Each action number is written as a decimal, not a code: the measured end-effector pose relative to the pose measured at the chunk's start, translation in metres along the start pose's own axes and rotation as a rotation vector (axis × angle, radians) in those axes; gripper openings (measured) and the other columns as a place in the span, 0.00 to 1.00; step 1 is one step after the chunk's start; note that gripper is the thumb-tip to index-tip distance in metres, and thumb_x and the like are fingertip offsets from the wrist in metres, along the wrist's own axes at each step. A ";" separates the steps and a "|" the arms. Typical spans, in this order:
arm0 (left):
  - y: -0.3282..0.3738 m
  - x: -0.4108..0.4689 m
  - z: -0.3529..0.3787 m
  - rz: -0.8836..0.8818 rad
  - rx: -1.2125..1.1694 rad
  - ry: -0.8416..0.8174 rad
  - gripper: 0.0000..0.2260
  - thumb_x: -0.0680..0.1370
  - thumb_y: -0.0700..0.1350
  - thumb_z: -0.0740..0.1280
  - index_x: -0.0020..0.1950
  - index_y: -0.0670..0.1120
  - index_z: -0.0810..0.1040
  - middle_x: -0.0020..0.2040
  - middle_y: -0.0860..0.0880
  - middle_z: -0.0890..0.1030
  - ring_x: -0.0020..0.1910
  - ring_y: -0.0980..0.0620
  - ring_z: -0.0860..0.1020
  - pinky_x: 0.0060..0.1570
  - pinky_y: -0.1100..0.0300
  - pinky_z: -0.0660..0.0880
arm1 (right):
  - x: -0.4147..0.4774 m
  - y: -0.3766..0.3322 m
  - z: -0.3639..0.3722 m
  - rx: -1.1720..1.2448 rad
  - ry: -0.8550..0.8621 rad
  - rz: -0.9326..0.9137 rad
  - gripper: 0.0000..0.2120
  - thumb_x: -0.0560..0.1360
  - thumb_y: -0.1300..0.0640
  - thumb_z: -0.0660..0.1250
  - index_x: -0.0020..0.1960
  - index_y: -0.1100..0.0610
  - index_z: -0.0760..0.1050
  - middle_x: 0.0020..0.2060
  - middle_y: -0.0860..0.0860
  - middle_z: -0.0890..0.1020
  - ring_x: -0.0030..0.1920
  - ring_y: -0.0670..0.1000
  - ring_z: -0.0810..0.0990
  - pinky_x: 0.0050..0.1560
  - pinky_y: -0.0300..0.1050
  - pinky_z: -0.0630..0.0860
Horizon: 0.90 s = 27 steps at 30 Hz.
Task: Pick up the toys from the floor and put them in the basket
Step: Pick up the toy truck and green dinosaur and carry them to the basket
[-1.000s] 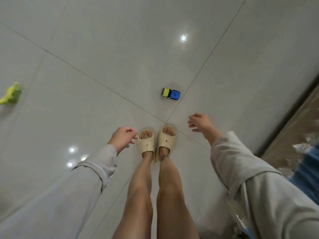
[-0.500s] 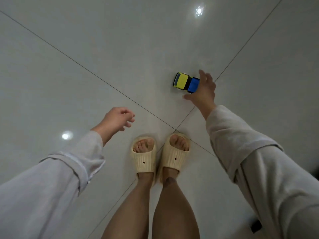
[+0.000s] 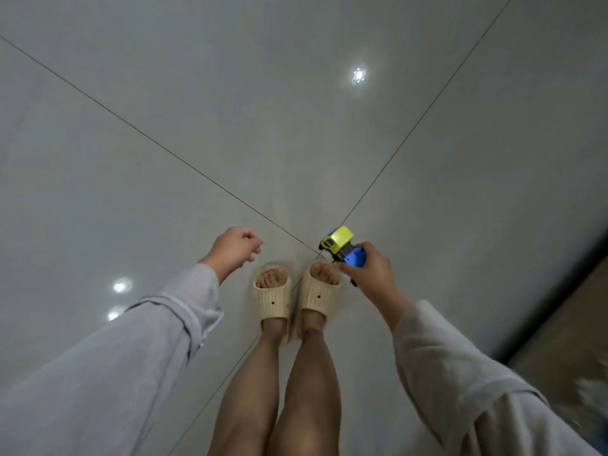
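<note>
A small yellow and blue toy truck is held up off the floor in my right hand, whose fingers wrap its blue end while the yellow end sticks out to the upper left. It hangs just above my right foot. My left hand hovers to the left of my feet with its fingers loosely curled and nothing in it. No basket is in view.
My two feet in cream slippers stand on glossy grey floor tiles where the tile seams cross. A dark edge with a brown surface runs along the right side.
My right hand closed on the toy truck and lifted it off the floor, pulling it back toward my feet. The view rose as I straightened up.
</note>
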State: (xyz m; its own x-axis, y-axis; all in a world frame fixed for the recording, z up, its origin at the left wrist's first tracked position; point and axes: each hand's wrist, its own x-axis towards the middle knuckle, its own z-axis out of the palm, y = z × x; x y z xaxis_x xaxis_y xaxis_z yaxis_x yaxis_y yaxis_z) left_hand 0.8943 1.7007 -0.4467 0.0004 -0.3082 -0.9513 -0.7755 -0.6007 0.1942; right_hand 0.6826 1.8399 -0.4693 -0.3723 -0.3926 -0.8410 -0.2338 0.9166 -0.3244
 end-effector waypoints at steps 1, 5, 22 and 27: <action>0.010 -0.024 -0.004 0.019 -0.007 0.005 0.05 0.76 0.41 0.60 0.46 0.44 0.76 0.45 0.45 0.79 0.35 0.50 0.75 0.33 0.62 0.67 | -0.032 -0.001 -0.011 0.033 -0.004 0.024 0.17 0.67 0.58 0.74 0.53 0.59 0.73 0.41 0.54 0.77 0.34 0.55 0.76 0.33 0.42 0.77; 0.044 -0.134 -0.021 0.077 -0.012 -0.012 0.05 0.76 0.41 0.61 0.45 0.45 0.76 0.44 0.45 0.79 0.33 0.52 0.74 0.31 0.63 0.67 | -0.159 -0.013 -0.064 0.148 -0.003 0.117 0.14 0.68 0.59 0.74 0.48 0.60 0.72 0.32 0.54 0.77 0.22 0.50 0.73 0.19 0.32 0.67; -0.033 -0.420 -0.119 0.045 -0.327 0.159 0.08 0.77 0.38 0.60 0.39 0.44 0.74 0.37 0.45 0.76 0.30 0.50 0.71 0.31 0.65 0.61 | -0.405 -0.036 -0.204 -0.022 0.011 0.112 0.13 0.63 0.58 0.77 0.41 0.57 0.75 0.35 0.51 0.79 0.35 0.48 0.76 0.34 0.37 0.69; -0.094 -0.458 -0.096 -0.069 -0.523 0.291 0.06 0.77 0.39 0.61 0.40 0.44 0.74 0.39 0.44 0.77 0.31 0.49 0.72 0.33 0.62 0.66 | -0.383 -0.045 -0.217 -0.169 -0.001 0.083 0.14 0.65 0.57 0.77 0.44 0.59 0.74 0.34 0.54 0.77 0.34 0.53 0.76 0.35 0.42 0.70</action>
State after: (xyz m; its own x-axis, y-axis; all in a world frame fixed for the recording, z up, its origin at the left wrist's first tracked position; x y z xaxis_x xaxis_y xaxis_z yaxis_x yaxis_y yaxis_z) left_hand 1.0282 1.8273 -0.0065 0.2697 -0.4003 -0.8758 -0.3544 -0.8869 0.2963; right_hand 0.6402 1.9326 -0.0389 -0.3956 -0.3159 -0.8624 -0.3495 0.9201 -0.1767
